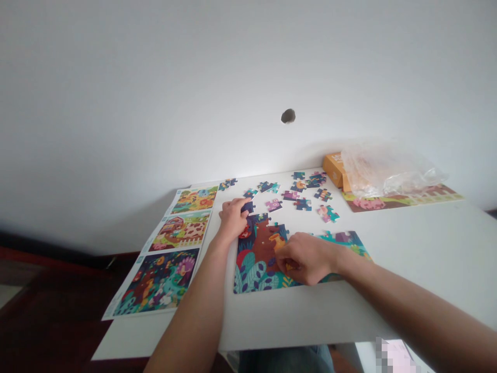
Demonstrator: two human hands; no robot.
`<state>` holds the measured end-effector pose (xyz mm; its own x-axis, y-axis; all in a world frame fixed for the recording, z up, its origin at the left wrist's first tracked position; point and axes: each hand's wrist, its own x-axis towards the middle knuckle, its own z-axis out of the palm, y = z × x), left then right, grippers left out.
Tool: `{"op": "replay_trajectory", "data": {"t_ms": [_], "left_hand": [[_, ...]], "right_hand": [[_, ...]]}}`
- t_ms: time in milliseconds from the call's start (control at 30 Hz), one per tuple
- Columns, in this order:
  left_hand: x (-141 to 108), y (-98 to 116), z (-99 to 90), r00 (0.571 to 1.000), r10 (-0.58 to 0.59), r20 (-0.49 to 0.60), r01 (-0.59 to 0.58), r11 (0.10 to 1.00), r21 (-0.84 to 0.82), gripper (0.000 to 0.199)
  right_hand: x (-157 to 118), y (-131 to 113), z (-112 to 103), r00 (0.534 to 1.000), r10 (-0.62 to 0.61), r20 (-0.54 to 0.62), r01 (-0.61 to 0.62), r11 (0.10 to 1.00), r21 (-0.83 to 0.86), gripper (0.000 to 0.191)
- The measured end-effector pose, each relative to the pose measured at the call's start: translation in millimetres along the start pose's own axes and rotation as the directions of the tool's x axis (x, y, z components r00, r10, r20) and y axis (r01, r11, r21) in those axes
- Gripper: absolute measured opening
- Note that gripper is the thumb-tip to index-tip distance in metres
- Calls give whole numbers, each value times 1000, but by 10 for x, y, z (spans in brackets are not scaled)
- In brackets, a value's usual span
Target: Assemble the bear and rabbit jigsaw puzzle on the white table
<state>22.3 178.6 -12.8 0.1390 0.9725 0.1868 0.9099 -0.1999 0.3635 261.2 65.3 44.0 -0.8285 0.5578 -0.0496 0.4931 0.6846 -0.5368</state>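
My left hand (233,220) is at the upper left corner of a partly assembled jigsaw puzzle (254,254). Its thumb and fingers close around a dark blue puzzle piece (247,207) just above the assembled part. On the middle of the puzzle rests my right hand (305,259), with its fingers curled under and pointing down. The fingertips are hidden, so I cannot tell whether a piece is between them. Several loose pieces lie beyond the hands, among them a pink one (274,205) and a teal one (329,213).
To the left lies a reference sheet (182,248) with three pictures. An orange box (334,168) and a clear plastic bag (392,168) sit on a farm-picture puzzle (404,199) at the back right. A wall (194,103) rises behind the white table (419,254).
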Motion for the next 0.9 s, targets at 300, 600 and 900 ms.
{"op": "replay_trajectory", "data": {"t_ms": [300, 600, 900], "left_hand": [[18, 14, -3, 988, 119, -101, -141, 959, -248, 52], [60, -17, -11, 972, -15, -235, -93, 892, -442, 33], [42, -8, 1, 990, 6, -142, -52, 946, -321, 29]], "right_hand": [[-8, -3, 1, 1000, -6, -15, 6, 1000, -12, 13], [-14, 27, 37, 1000, -16, -21, 15, 1000, -20, 12], [-14, 29, 34, 1000, -7, -24, 7, 999, -32, 12]]}}
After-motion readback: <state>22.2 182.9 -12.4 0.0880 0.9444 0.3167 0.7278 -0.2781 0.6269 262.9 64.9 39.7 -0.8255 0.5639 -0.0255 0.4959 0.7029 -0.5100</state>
